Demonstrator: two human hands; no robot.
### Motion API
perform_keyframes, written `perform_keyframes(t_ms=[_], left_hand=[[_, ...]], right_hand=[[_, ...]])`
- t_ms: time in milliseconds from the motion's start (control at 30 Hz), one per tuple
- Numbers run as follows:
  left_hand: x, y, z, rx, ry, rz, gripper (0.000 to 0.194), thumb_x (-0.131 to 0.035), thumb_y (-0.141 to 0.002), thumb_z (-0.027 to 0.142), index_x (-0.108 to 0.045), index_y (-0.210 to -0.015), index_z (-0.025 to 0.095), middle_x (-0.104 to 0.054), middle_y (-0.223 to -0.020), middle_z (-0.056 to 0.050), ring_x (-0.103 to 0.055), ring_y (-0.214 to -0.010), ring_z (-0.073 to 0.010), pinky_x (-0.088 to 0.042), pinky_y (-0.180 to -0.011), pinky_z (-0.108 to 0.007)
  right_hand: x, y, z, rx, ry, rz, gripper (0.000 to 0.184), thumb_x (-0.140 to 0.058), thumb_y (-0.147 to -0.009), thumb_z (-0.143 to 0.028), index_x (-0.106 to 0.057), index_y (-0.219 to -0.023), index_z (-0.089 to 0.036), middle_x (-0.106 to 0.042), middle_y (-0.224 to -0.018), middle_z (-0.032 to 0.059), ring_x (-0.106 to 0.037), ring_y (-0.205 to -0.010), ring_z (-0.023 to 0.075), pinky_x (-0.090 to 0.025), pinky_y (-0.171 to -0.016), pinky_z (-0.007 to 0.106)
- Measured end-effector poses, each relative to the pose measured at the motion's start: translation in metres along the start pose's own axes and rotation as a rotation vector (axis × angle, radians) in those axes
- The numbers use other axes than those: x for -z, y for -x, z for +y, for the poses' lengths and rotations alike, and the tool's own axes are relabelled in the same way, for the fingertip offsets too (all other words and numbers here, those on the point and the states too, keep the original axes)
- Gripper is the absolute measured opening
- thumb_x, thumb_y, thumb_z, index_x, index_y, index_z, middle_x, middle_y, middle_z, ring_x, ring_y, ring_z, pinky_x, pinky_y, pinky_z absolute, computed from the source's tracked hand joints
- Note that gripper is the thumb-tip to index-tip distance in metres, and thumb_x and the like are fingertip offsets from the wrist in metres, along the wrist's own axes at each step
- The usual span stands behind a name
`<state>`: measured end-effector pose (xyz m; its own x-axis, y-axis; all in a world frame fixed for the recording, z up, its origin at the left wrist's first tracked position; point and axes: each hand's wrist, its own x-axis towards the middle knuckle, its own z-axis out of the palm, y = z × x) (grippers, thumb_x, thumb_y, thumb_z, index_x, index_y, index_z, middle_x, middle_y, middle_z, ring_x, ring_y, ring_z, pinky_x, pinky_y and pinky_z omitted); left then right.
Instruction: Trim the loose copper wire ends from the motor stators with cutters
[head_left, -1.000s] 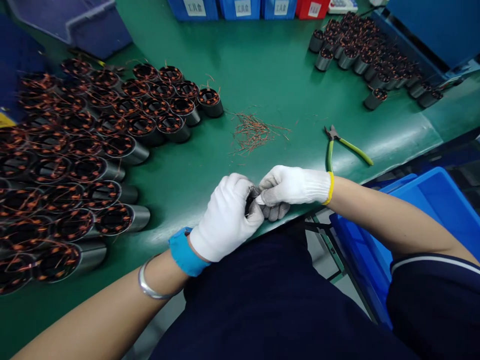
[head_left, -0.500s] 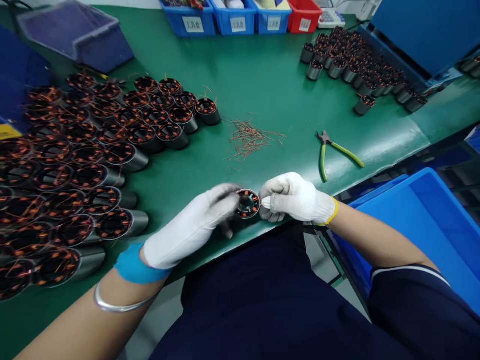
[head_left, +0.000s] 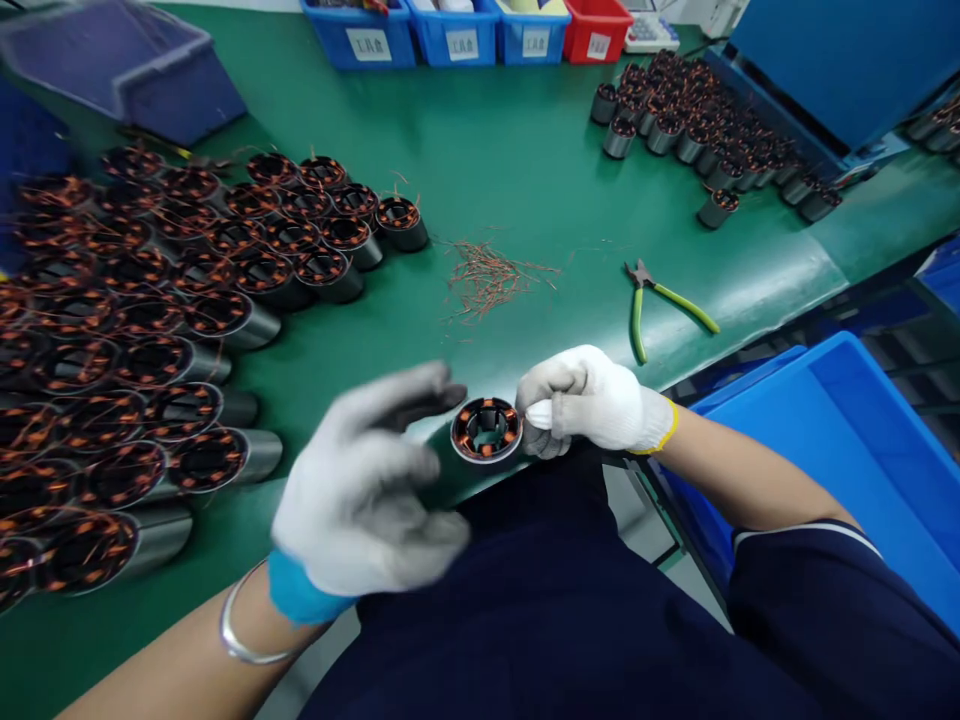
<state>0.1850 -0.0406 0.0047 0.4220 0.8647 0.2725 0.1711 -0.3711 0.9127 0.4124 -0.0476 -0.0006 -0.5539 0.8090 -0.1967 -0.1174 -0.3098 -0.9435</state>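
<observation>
A ring-shaped motor stator, with copper windings around its inside and a metal shell, is at the near edge of the green table. My right hand, in a white glove with a yellow cuff, is closed at the stator's right rim, with thumb and fingers pressed together; its fingertips are partly hidden. To the left, my left hand, in a white glove with a blue cuff, is apart from the stator. Its fingers are spread and blurred, and nothing shows in them.
Many stators with loose wire ends crowd the left side. Cut copper wires lie ahead, and green-handled cutters rest to their right. More stators stand at the far right. A blue bin is beside the table.
My left hand has let go of the stator and moved away to the left, its fingers opening. My right hand stays closed at the stator's rim. The view has shifted slightly.
</observation>
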Motion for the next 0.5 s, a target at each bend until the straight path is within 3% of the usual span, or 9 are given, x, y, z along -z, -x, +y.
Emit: perform_keyframes(t_ms=[33, 100, 167, 200, 300, 367, 433, 467, 500], left_hand=[[-0.001, -0.003, 0.000, 0.193, 0.135, -0.011, 0.039, -0.061, -0.078, 0.061, -0.059, -0.079, 0.022, -0.071, -0.088, -0.006, -0.071, -0.075, -0.0236, -0.061, -0.070, -0.042], [-0.002, -0.008, 0.001, 0.554, 0.402, -0.260, 0.055, -0.038, -0.087, 0.067, -0.060, -0.084, 0.017, -0.066, -0.062, -0.006, -0.064, -0.049, -0.0211, -0.055, -0.047, -0.036], [-0.003, -0.012, 0.001, 0.764, 0.503, -0.458, 0.052, -0.042, -0.089, 0.062, -0.062, -0.092, 0.015, -0.060, -0.051, -0.003, -0.056, -0.037, -0.0177, -0.047, -0.037, -0.029], [-0.003, -0.012, 0.002, 0.758, 0.494, -0.429, 0.045, -0.053, -0.086, 0.056, -0.062, -0.100, 0.015, -0.064, -0.056, -0.004, -0.058, -0.040, -0.0173, -0.048, -0.038, -0.028], [-0.003, -0.005, 0.003, 0.389, 0.309, -0.118, 0.044, -0.075, -0.073, 0.030, -0.060, -0.114, 0.023, -0.071, -0.110, -0.011, -0.072, -0.081, -0.0232, -0.061, -0.065, -0.033], [-0.002, 0.003, 0.003, 0.029, 0.108, -0.045, 0.030, -0.075, -0.070, 0.018, -0.066, -0.099, 0.024, -0.058, -0.136, -0.010, -0.065, -0.110, -0.0275, -0.058, -0.089, -0.039], [-0.003, 0.010, 0.001, -0.241, -0.005, -0.024, 0.013, -0.071, -0.072, 0.012, -0.067, -0.079, 0.022, -0.054, -0.140, -0.006, -0.061, -0.118, -0.0274, -0.054, -0.098, -0.041], [-0.003, 0.012, 0.000, -0.288, 0.005, 0.029, 0.009, -0.069, -0.074, 0.013, -0.065, -0.075, 0.021, -0.056, -0.138, -0.005, -0.062, -0.116, -0.0268, -0.054, -0.098, -0.041], [-0.003, 0.012, -0.001, -0.244, 0.050, 0.088, 0.006, -0.069, -0.076, 0.017, -0.064, -0.074, 0.021, -0.059, -0.134, -0.005, -0.065, -0.111, -0.0256, -0.055, -0.094, -0.040]], right_hand=[[-0.001, 0.001, -0.002, 0.017, 0.042, 0.010, 0.020, -0.067, -0.079, -0.031, -0.061, -0.076, -0.012, -0.066, -0.066, 0.0009, -0.062, -0.053, 0.0085, -0.052, -0.050, 0.018], [-0.002, 0.001, -0.003, 0.050, 0.104, 0.035, 0.018, -0.067, -0.079, -0.029, -0.061, -0.074, -0.012, -0.064, -0.065, 0.0002, -0.060, -0.053, 0.0077, -0.052, -0.051, 0.018], [-0.002, 0.000, -0.001, 0.050, 0.109, 0.057, 0.018, -0.067, -0.078, -0.028, -0.060, -0.073, -0.012, -0.063, -0.064, -0.0004, -0.059, -0.052, 0.0071, -0.051, -0.051, 0.017], [-0.002, -0.001, 0.001, 0.033, 0.084, 0.065, 0.018, -0.067, -0.077, -0.029, -0.060, -0.073, -0.013, -0.063, -0.063, -0.0006, -0.059, -0.051, 0.0071, -0.051, -0.050, 0.017], [-0.001, -0.005, 0.007, -0.037, -0.036, 0.084, 0.023, -0.069, -0.075, -0.034, -0.059, -0.074, -0.013, -0.065, -0.062, -0.0007, -0.058, -0.047, 0.0074, -0.049, -0.045, 0.017], [-0.001, -0.006, 0.009, -0.060, -0.108, 0.089, 0.029, -0.072, -0.073, -0.040, -0.057, -0.074, -0.014, -0.065, -0.061, -0.0009, -0.057, -0.044, 0.0078, -0.047, -0.041, 0.017], [-0.003, -0.005, 0.007, -0.062, -0.116, 0.076, 0.033, -0.073, -0.071, -0.043, -0.058, -0.075, -0.014, -0.064, -0.061, -0.0009, -0.057, -0.044, 0.0086, -0.047, -0.041, 0.017], [-0.004, -0.003, 0.004, -0.056, -0.093, 0.060, 0.033, -0.073, -0.071, -0.043, -0.058, -0.074, -0.014, -0.064, -0.061, -0.0005, -0.058, -0.046, 0.0089, -0.047, -0.042, 0.018], [-0.006, -0.002, 0.002, -0.045, -0.054, 0.043, 0.031, -0.072, -0.073, -0.041, -0.059, -0.073, -0.013, -0.064, -0.062, 0.0000, -0.059, -0.048, 0.0090, -0.049, -0.044, 0.018]])
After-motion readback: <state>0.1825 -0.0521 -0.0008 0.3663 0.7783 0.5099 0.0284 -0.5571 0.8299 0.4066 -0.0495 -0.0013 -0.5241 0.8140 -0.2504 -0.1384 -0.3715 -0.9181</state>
